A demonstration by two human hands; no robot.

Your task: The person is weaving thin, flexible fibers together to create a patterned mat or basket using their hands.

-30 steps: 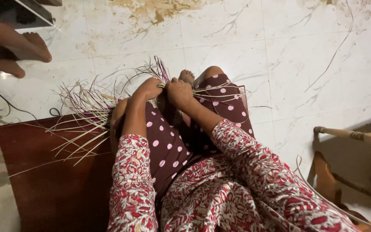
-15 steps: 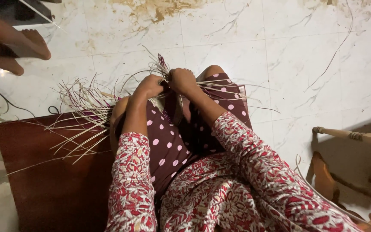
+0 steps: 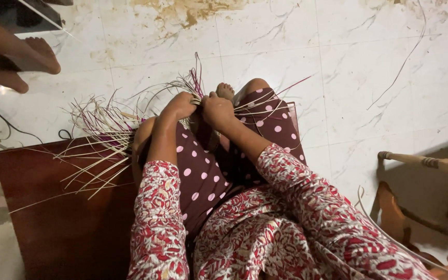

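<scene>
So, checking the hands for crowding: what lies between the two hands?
Head view: left hand and right hand nearly meet; only the gripped bundle of pale and purple weaving strips shows between them.

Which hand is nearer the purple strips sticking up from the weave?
Left. The left hand grips the strands just below and left of the purple strips; the right hand holds the weave slightly farther to their lower right.
</scene>
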